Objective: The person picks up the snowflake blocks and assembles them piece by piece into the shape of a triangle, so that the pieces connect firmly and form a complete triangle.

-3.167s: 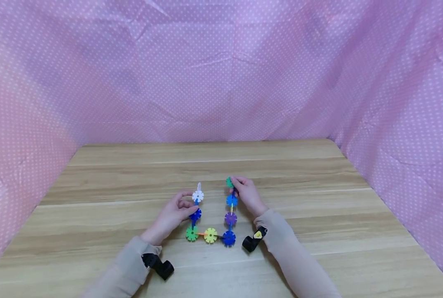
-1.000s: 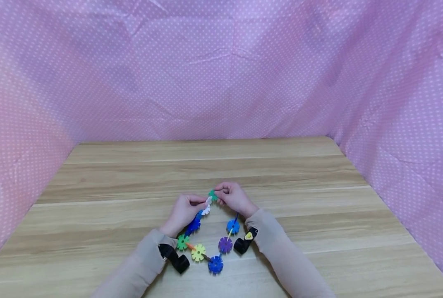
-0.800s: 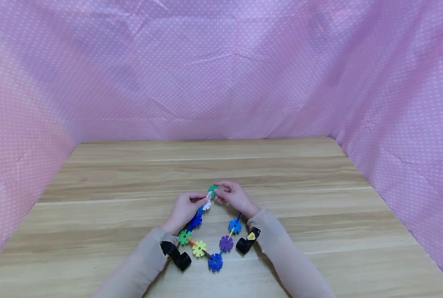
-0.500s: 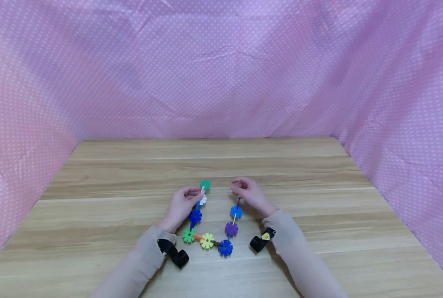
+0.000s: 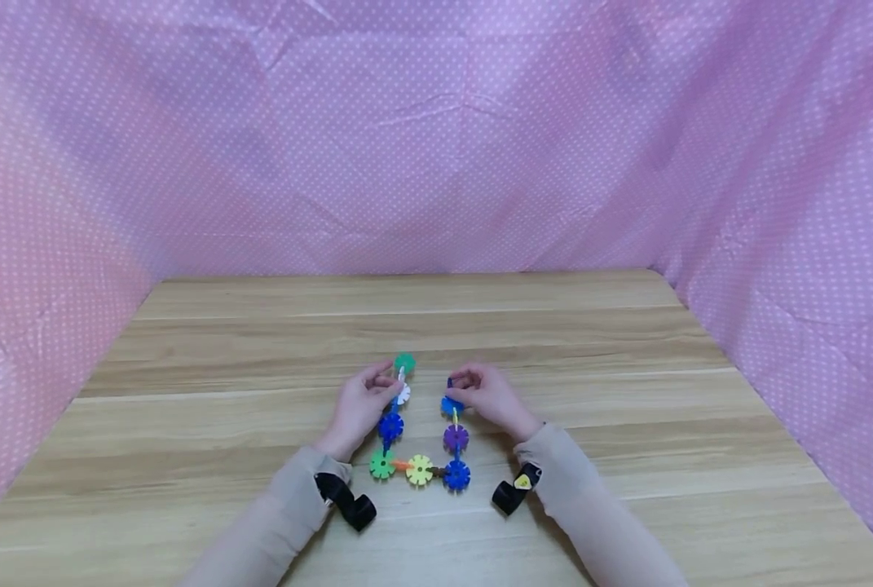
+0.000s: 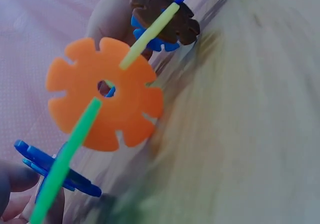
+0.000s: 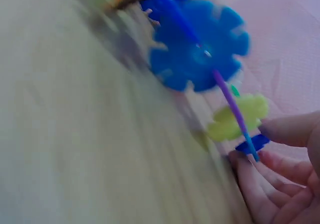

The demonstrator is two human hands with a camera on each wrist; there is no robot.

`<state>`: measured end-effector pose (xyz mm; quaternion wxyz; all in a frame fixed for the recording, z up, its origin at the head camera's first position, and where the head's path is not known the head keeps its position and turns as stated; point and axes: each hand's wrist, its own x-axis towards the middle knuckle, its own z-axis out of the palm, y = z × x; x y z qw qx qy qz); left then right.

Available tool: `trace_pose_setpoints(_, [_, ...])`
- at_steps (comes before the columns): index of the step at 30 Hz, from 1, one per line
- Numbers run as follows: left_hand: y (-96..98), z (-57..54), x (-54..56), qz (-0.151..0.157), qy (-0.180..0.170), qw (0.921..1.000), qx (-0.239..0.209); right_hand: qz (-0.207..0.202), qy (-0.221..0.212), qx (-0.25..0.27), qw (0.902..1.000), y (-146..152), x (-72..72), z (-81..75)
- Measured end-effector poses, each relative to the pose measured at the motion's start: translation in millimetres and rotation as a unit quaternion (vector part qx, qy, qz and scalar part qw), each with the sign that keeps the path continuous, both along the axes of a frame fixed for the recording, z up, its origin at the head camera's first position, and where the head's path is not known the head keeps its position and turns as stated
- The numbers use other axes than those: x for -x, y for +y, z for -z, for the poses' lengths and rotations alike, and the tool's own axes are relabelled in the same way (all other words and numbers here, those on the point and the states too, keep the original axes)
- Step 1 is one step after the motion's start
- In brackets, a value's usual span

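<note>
A chain of notched plastic snowflake discs forms a U on the table in the head view. Its left side runs from a green disc (image 5: 404, 363) through a white disc (image 5: 404, 395) and a dark blue disc (image 5: 390, 426). My left hand (image 5: 359, 403) pinches that side near the white disc. Across the U, my right hand (image 5: 491, 397) pinches the upper end, by a light blue disc (image 5: 448, 408) with a dark blue disc on edge above it. An orange disc (image 6: 105, 94) fills the left wrist view. In the right wrist view, fingertips hold a small dark blue disc (image 7: 254, 143).
The bottom of the U has a yellow disc (image 5: 419, 470) between a light green disc (image 5: 381, 465) and a dark blue one. The wooden table (image 5: 187, 350) is ringed by a pink dotted curtain (image 5: 436, 163). Black wrist cameras sit on both sleeves.
The green disc went from the right end to the left end's white piece, where both hands met. My right hand let go of it, moved right, and now grips the right end of the chain.
</note>
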<state>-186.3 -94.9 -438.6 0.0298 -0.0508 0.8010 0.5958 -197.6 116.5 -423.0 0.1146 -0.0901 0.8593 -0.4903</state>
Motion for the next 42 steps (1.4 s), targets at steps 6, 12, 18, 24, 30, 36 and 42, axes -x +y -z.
trace_pose_setpoints(6, [4.1,-1.6,-0.1,0.012,-0.004,0.9999,0.001,0.001,0.024,0.029,0.9993,-14.2,-1.4,3.0])
trace_pose_setpoints(12, [6.4,-0.4,1.5,0.019,-0.002,0.9998,0.011,-0.002,0.034,0.069,0.9970,-18.6,0.4,7.4])
trace_pose_setpoints(18, [7.4,-1.2,2.5,0.039,-0.006,0.9992,0.011,-0.008,0.022,0.086,0.9960,-20.7,2.2,8.3])
trace_pose_setpoints(24, [6.0,-2.1,3.5,0.068,-0.011,0.9976,-0.011,-0.015,0.025,0.089,0.9956,-20.6,4.1,10.5])
trace_pose_setpoints(30, [1.5,-4.2,6.2,0.098,-0.040,0.9939,-0.030,-0.022,0.026,0.085,0.9958,-21.6,5.3,10.9])
trace_pose_setpoints(36, [2.0,-7.9,16.7,0.085,-0.043,0.9951,0.027,-0.027,0.028,0.069,0.9969,-23.5,-7.0,-13.8])
trace_pose_setpoints(42, [3.5,-9.7,26.9,0.073,-0.025,0.9964,0.035,-0.019,0.026,0.052,0.9981,-25.4,-15.3,-30.4])
